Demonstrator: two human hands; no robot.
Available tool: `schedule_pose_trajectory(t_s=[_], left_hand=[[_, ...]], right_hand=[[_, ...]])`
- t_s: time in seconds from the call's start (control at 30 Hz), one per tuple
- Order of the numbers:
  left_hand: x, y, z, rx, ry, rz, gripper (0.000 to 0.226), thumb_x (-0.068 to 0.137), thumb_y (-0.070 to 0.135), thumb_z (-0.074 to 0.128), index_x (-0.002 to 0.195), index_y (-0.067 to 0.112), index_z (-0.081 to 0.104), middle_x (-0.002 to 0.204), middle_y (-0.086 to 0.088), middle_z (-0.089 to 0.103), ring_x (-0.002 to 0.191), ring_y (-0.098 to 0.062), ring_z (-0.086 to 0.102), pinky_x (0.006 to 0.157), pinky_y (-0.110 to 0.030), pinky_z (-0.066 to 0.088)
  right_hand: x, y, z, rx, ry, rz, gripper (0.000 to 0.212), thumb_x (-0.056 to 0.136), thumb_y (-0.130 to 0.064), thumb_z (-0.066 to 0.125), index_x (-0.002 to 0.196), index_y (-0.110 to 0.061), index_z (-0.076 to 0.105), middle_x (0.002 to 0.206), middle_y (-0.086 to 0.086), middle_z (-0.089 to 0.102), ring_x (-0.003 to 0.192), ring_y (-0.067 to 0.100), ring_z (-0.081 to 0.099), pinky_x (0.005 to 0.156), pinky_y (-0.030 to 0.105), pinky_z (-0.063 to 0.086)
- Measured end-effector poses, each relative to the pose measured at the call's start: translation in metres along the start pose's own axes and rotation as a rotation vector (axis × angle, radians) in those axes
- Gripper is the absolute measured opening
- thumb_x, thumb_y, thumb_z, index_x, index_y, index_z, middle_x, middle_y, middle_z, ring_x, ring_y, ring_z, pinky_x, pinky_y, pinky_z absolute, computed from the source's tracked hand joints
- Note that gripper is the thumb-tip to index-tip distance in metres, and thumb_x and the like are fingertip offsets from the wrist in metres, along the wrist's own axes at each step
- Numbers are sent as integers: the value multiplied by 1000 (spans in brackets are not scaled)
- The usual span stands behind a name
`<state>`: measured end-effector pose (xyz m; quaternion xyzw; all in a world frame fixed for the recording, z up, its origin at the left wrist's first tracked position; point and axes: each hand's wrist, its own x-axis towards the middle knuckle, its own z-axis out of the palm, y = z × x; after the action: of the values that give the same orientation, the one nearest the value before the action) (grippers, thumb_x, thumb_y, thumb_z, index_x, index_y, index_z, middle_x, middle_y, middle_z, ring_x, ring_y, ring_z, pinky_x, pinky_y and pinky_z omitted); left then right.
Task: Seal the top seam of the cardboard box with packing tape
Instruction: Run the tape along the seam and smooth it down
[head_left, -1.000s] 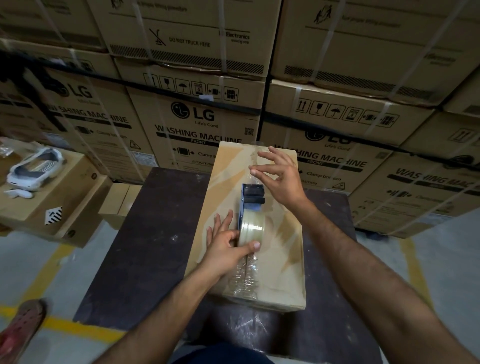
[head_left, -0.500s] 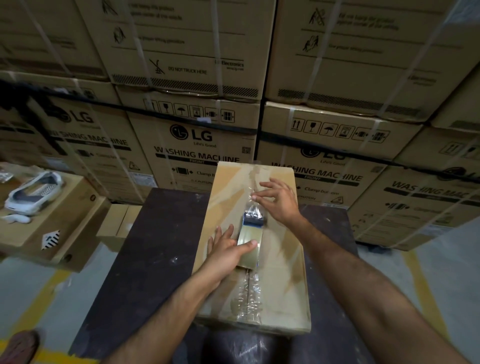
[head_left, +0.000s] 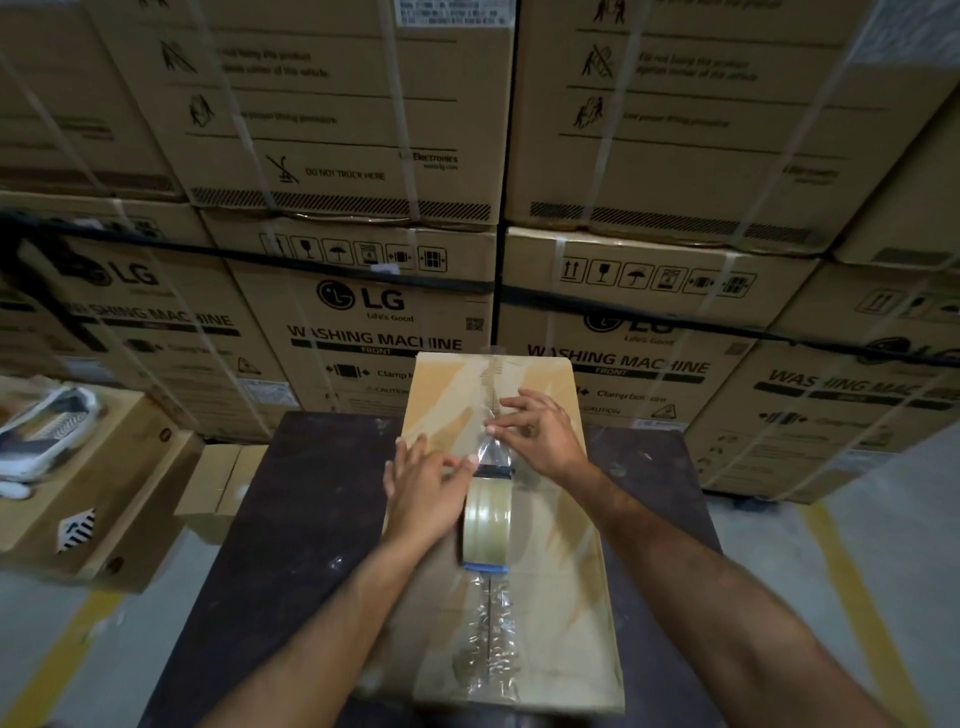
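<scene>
A long cardboard box (head_left: 563, 582) lies lengthwise on a dark table (head_left: 291, 519). Crinkled clear tape (head_left: 488, 639) covers the near half of its top seam. A tape dispenser with a clear roll (head_left: 485, 519) stands on the seam at mid-box. A short strip of tape rises from the dispenser toward the far end. My right hand (head_left: 540, 431) pinches that strip just past the dispenser. My left hand (head_left: 421, 488) lies on the box against the roll's left side, fingers spread, one fingertip touching the strip. The far part of the seam is bare.
Stacked washing-machine cartons (head_left: 374, 332) form a wall right behind the table. A lower carton (head_left: 104, 499) at the left carries a white and dark object (head_left: 47, 431). A small box (head_left: 218, 483) sits between it and the table. Grey floor with yellow lines (head_left: 872, 613) lies on both sides.
My left hand has come off the top of the roll and slid forward beside it. My right hand's fingers have closed on the tape strip. The view has tilted upward.
</scene>
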<state>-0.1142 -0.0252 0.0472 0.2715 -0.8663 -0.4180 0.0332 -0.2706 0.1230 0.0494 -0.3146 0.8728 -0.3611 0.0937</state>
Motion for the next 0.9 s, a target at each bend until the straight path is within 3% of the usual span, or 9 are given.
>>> schedule_pose_trajectory(t_s=[0.1,0.2,0.43,0.63,0.9], left_hand=[[41,7,0,42,-40,-2,29,99,44,66,124,32,76,179,-1,17,166,-25,-5,131,-53,-8],[67,17,3,16,-160,-25,29,101,40,65,126,31,77,179,1,17,166,-24,-6,132,-51,-6],[79,19,9,-161,-241,-66,11,98,26,73,96,24,83,176,-3,28,166,-25,-4,132,-48,-3],[80,25,5,-250,-232,-115,33,94,13,72,69,32,79,175,-6,31,166,-26,-2,135,-52,-2],[86,25,2,-251,-279,-165,17,89,3,73,97,12,85,175,-7,30,166,-27,-7,134,-54,-8]], right_hand=[[-1,2,1,7,12,-14,28,93,-43,80,118,-29,84,146,-1,68,150,22,42,124,55,30],[-2,3,3,0,36,-47,28,93,-41,80,118,-28,84,144,0,69,148,23,44,122,55,33],[-5,7,8,-67,121,-118,24,92,-37,83,114,-26,86,134,0,75,141,26,54,115,55,41],[-7,9,11,-179,248,-409,17,81,-27,94,96,-21,88,113,3,81,117,35,71,96,48,54],[-9,11,10,-119,188,-419,17,80,-27,95,96,-23,89,111,3,80,117,34,70,93,51,56]])
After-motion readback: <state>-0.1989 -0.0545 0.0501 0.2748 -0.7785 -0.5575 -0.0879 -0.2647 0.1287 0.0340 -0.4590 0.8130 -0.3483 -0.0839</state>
